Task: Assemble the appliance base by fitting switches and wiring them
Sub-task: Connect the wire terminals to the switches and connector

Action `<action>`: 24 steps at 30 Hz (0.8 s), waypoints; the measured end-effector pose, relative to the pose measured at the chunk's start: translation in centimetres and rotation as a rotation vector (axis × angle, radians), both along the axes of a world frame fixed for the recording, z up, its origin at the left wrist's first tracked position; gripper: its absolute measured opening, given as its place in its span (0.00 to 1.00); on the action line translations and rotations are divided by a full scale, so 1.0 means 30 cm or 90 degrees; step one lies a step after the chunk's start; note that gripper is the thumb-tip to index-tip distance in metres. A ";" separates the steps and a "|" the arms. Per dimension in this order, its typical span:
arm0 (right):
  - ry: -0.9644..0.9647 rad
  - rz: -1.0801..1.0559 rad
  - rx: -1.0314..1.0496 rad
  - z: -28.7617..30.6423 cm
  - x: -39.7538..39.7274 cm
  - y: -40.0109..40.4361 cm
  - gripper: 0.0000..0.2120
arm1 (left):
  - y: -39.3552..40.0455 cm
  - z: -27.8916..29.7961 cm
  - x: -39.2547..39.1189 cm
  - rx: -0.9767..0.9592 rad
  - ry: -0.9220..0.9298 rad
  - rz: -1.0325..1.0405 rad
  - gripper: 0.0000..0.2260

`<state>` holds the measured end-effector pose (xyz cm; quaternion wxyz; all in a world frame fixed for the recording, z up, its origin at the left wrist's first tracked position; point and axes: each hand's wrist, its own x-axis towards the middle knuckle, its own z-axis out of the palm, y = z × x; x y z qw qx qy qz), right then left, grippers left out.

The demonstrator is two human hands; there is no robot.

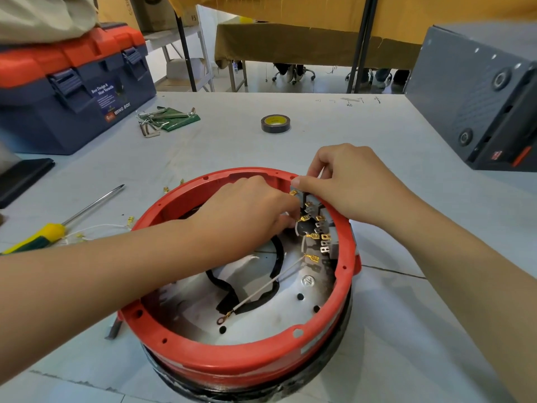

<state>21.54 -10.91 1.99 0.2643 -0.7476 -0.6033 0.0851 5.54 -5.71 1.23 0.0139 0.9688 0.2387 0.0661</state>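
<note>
While both hands crowd the base (241,365), tape (275,123) and screwdriver (58,228) lie nearby.

Left forearm: bare, enters from the near left edge, runs diagonally toward the far right. Left hand (247,210): palm down, back of hand toward the camera, fingers curled and pointing right; fingertips hidden beneath the hand, so whether they pinch anything cannot be told.

Right forearm: bare, enters from the near right edge, angles toward the far left. Right hand (345,184): wrist bent, knuckles raised, fingers curled downward, thumb extended left, tip pressed toward the forefinger. The two hands lie just beside each other, fingertips nearly meeting.
</note>
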 end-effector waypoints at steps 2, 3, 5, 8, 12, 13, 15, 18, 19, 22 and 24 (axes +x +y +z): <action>-0.020 -0.001 0.007 -0.007 -0.003 -0.003 0.13 | 0.002 0.001 0.001 0.008 0.008 -0.004 0.09; -0.028 -0.003 0.017 -0.011 -0.005 -0.005 0.13 | 0.003 0.001 0.001 0.011 0.011 -0.007 0.09; -0.030 -0.003 0.036 -0.020 -0.011 -0.010 0.13 | 0.007 0.005 0.004 0.016 0.014 -0.016 0.09; -0.023 -0.003 0.053 -0.024 -0.012 -0.013 0.13 | 0.010 0.004 0.007 0.028 0.017 -0.033 0.09; -0.025 -0.002 0.065 -0.026 -0.010 -0.010 0.13 | 0.012 -0.005 0.003 0.036 0.015 -0.038 0.10; -0.027 -0.003 0.069 -0.029 -0.010 -0.010 0.13 | 0.012 -0.008 0.002 0.037 0.014 -0.039 0.10; -0.033 -0.007 0.076 -0.031 -0.009 -0.009 0.13 | 0.013 -0.011 0.003 0.035 0.011 -0.042 0.11; -0.033 -0.007 0.082 -0.032 -0.008 -0.009 0.13 | 0.012 -0.012 0.004 0.032 0.011 -0.042 0.11; -0.032 -0.006 0.083 -0.032 -0.007 -0.009 0.13 | 0.011 -0.012 0.006 0.030 0.009 -0.040 0.10; -0.028 -0.004 0.086 -0.032 -0.008 -0.009 0.13 | 0.008 -0.012 0.009 0.031 0.011 -0.037 0.09; -0.030 -0.004 0.088 -0.031 -0.008 -0.009 0.13 | 0.006 -0.011 0.009 0.028 0.016 -0.030 0.09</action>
